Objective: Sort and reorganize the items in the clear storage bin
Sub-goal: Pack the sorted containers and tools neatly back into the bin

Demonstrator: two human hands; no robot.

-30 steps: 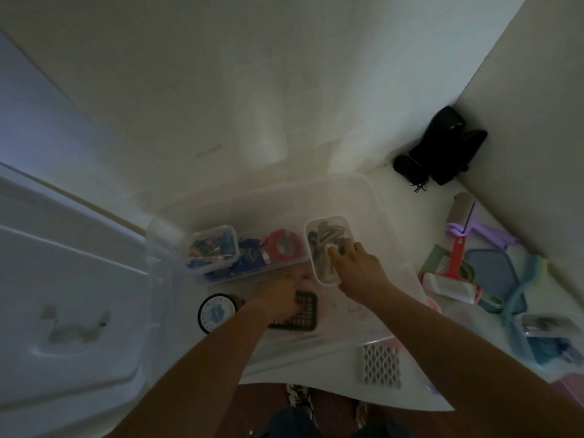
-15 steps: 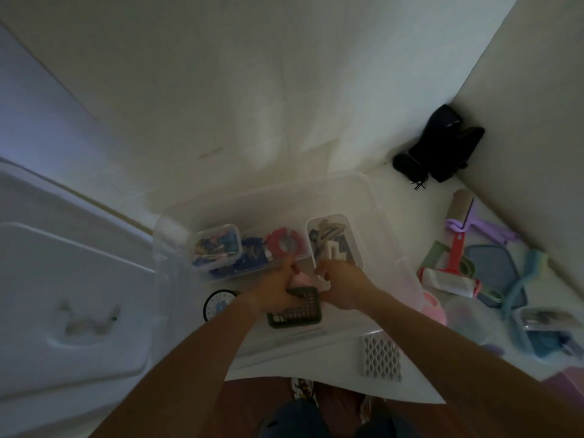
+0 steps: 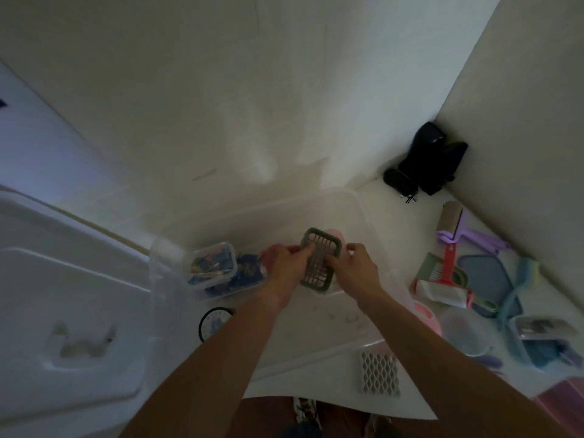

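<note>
Head view: both hands hold a green slotted tray lifted over the clear storage bin — left hand and right hand each with the grip clamped on a side. A pink piece shows behind it; tilted, it could slip out and drop. The bin sits on a white tabletop in a dim wall corner, a lint roller by the right edge.

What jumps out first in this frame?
Both hands, left hand and right hand, grip a green slotted tray held over the clear storage bin at center. Left of it in the bin sits a small clear box of colorful bits; a red-handled brush lies outside to the right.
</note>
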